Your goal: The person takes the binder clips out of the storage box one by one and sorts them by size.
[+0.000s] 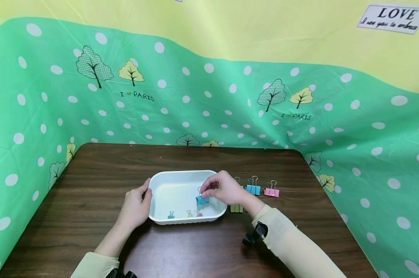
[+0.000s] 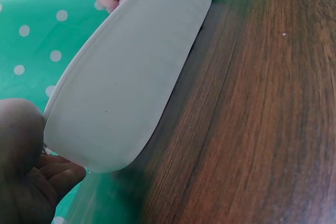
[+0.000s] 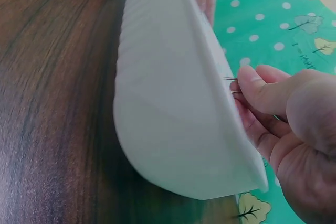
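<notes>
A white plastic tray (image 1: pixel 167 193) lies on the table. My left hand (image 1: pixel 135 206) grips its left end, thumb and fingers at the rim; the left wrist view shows the tray's outer wall (image 2: pixel 126 77). Over the tray's right half, my right hand (image 1: pixel 225 188) pinches a blue binder clip (image 1: pixel 202 200) by its wire handles. In the right wrist view the tray wall hides the clip's body. Along the near side inside the tray sit a small teal clip (image 1: pixel 171 215), a small yellow clip (image 1: pixel 189 213) and a small pink clip (image 1: pixel 199 213).
Right of the tray stand another blue binder clip (image 1: pixel 252 189), a pink binder clip (image 1: pixel 272 191) and a yellow-green one (image 1: pixel 236 208); another beyond it is partly behind my right hand. The dark wooden table (image 1: pixel 91 200) meets a green dotted cloth (image 1: pixel 195 100) at its back and sides.
</notes>
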{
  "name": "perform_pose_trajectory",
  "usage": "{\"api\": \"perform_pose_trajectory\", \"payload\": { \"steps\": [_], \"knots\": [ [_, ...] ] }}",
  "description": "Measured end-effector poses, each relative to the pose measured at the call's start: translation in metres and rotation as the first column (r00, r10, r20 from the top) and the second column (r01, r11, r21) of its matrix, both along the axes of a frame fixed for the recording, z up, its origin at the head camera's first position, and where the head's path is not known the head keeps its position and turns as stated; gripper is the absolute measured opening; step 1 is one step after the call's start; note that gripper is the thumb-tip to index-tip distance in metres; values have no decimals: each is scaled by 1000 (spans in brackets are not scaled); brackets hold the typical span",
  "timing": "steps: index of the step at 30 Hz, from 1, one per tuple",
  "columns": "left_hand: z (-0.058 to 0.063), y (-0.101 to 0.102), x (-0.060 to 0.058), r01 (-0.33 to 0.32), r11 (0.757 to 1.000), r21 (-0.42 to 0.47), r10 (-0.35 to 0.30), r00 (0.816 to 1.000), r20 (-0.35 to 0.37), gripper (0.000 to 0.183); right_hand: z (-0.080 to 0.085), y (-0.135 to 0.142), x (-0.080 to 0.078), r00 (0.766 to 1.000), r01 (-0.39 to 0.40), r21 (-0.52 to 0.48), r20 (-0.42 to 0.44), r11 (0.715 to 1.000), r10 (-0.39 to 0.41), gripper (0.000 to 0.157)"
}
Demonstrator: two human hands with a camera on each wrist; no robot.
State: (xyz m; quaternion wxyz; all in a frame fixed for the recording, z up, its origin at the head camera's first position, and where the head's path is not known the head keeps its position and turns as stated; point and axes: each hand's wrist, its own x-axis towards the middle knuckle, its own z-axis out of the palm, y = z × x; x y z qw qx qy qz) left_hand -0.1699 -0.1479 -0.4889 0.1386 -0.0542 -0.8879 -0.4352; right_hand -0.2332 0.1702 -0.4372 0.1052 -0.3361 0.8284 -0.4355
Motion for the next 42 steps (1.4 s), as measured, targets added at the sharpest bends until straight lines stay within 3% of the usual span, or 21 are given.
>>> {"api": "perform_pose_trajectory", "payload": {
  "steps": [11, 25, 36, 42],
  "knots": [
    [2, 1, 1, 0, 1000, 6, 0, 1000, -1, 42, 31, 25, 14, 993, 114, -120, 39, 986, -110, 5],
    [4, 2, 3, 4, 1000, 1, -4, 1000, 9, 42, 57, 97, 30, 966, 257, -115, 4, 959, -258, 5],
    [3, 0, 4, 3, 1000, -2, -3, 1000, -10, 42, 51, 150, 40, 943, 333, -64, 56, 941, -329, 6],
    [3, 1, 2, 11, 1000, -6, -11, 1000, -22, 41, 39, 175, 45, 936, 353, -22, 7, 936, -353, 4]
  ]
}}
